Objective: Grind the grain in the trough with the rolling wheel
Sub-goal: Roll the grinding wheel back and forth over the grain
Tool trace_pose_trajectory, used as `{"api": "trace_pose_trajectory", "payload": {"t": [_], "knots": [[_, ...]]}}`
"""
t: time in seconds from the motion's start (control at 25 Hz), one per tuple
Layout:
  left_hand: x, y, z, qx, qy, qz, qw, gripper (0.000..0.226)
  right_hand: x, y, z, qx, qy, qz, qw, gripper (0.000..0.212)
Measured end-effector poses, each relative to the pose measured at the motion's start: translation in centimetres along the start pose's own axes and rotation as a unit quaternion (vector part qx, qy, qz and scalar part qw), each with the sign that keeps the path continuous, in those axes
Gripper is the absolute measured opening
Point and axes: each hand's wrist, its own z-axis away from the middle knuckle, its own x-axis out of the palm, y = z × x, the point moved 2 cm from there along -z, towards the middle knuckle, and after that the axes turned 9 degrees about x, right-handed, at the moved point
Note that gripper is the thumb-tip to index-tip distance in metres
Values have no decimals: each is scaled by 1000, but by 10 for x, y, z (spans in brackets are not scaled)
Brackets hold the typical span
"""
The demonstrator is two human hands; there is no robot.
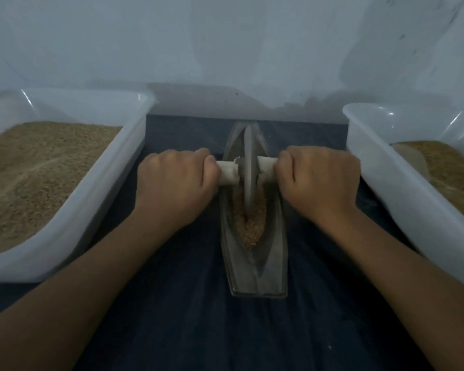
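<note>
A boat-shaped grey metal trough [275,236] lies lengthwise on the dark cloth in front of me. A grey rolling wheel [250,167] stands on edge in its groove, around the middle to far part. Brown grain [252,223] is heaped in the groove on the near side of the wheel. A pale axle handle [228,174] runs through the wheel to both sides. My left hand [176,183] grips the left end of the handle and my right hand [319,180] grips the right end, fingers curled over it.
A white plastic tub [113,183] with brown grain stands at the left. A second white tub [402,188] at the right holds grain and a pale scoop-like object [413,162]. A pale wall rises just behind the trough. Dark cloth [188,317] covers the surface.
</note>
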Motion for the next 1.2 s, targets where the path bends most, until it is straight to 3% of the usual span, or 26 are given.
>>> {"api": "trace_pose_trajectory", "payload": {"t": [0.08,0.16,0.28,0.36,0.52,0.72,0.84,1.0,1.2], "knots": [[12,-6,-25,70,-41,-69,994,23,18,5,-24,35,-33,14,999,55],[19,-17,-56,61,-84,-90,991,25,35,12,-47,64,-82,7,995,53],[22,-19,-82,29,-90,-101,990,39,49,20,-59,61,-142,14,988,51],[17,-13,-74,45,-92,-108,989,15,43,19,-49,67,-126,6,990,51],[1,-4,-27,76,-87,-61,991,13,9,5,-14,41,-56,18,997,54],[-22,12,23,-25,17,54,998,29,-20,1,25,-29,5,-42,999,37],[-19,12,10,-36,-11,37,999,34,-10,2,17,-17,1,-30,999,40],[10,-3,-31,38,-93,-81,992,22,22,6,-29,39,-44,5,998,53],[32,-19,-62,21,-95,-80,992,17,43,8,-70,26,-109,37,993,55]]}}
